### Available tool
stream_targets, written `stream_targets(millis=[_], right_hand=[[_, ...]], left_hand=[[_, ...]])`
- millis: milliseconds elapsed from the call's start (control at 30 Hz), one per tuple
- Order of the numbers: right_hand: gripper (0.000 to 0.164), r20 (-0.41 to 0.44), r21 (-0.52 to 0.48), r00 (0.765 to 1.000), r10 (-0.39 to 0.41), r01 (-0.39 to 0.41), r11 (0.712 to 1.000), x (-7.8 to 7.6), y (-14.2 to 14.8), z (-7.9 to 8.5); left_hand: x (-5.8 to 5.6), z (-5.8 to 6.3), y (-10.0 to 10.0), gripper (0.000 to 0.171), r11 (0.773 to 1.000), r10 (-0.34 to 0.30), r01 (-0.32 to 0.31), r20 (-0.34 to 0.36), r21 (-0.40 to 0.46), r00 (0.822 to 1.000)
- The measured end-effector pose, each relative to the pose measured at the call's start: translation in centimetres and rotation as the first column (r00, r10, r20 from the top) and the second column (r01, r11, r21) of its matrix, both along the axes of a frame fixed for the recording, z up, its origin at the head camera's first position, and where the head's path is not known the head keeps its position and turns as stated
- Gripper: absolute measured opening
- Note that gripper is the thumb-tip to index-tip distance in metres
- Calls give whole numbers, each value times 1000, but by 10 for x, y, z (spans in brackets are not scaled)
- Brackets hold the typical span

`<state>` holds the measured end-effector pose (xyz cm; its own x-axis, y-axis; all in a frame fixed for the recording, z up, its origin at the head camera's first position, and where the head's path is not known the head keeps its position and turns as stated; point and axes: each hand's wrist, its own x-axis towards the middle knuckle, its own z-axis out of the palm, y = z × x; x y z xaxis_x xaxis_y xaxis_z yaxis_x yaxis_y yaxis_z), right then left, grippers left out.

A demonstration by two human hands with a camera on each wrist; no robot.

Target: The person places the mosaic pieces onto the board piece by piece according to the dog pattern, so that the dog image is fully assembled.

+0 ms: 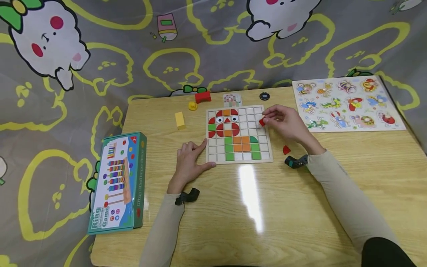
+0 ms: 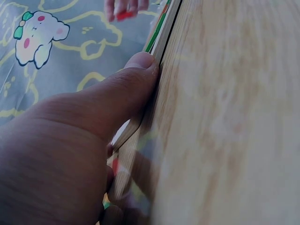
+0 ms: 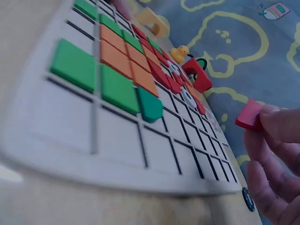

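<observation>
A white square grid board point(image 1: 218, 150) in a pale wooden frame lies on the table, partly filled with red, green and orange tiles and two eye tiles. At its lower left corner, my left hand point(image 1: 190, 163) touches the frame with thumb and index finger spread. Along the board's edge lies the left thumb point(image 2: 126, 86) in the left wrist view. My right hand point(image 1: 288, 122) pinches a red tile point(image 3: 249, 115) between thumb and fingers, over the board's right edge. Another red tile point(image 1: 286, 150) rests on the table, right of the board.
Behind the board are a small picture card point(image 1: 232, 100), a black chip point(image 1: 264, 96), a red arch block point(image 1: 203, 97) and a yellow duck point(image 1: 192, 106). A yellow block point(image 1: 180, 121) stands left. A ring game box point(image 1: 116, 181) lies far left, an insect puzzle point(image 1: 348, 105) at right.
</observation>
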<state>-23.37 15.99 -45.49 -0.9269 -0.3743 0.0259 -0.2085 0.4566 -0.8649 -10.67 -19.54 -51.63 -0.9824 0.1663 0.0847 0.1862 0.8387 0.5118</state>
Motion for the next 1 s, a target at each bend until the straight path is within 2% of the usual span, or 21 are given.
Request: stream_targets(millis=[67, 200, 300, 433, 533, 733, 1000], right_hand=[[29, -9, 3, 1000, -10, 10, 1000, -13, -9, -3], [20, -72, 86, 997, -5, 11, 996, -33, -27, -8], [13, -113, 151, 993, 33, -15, 988, -43, -39, -11], [11, -143, 209, 985, 101, -70, 975, -52, -53, -14], [13, -153, 246, 979, 136, -96, 964, -54, -59, -15], [18, -174, 249, 978, 119, -73, 966, -53, -58, -17], [16, -184, 248, 963, 198, -149, 957, -52, -60, -21]], left_hand=[[0, -1, 1, 93, 1000, 3, -3, 5, -9, 1000], [-1, -1, 3, 93, 1000, -1, 1, 19, -15, 1000], [-1, 0, 5, 93, 1000, -3, 3, 25, -5, 1000], [-1, 1, 6, 93, 1000, 2, -2, 23, -8, 1000], [-2, 0, 6, 94, 1000, -3, 4, 25, -16, 1000], [-3, 2, 4, 95, 1000, -4, 5, 36, -31, 999], [-1, 1, -1, 93, 1000, 18, -17, 31, -15, 999]])
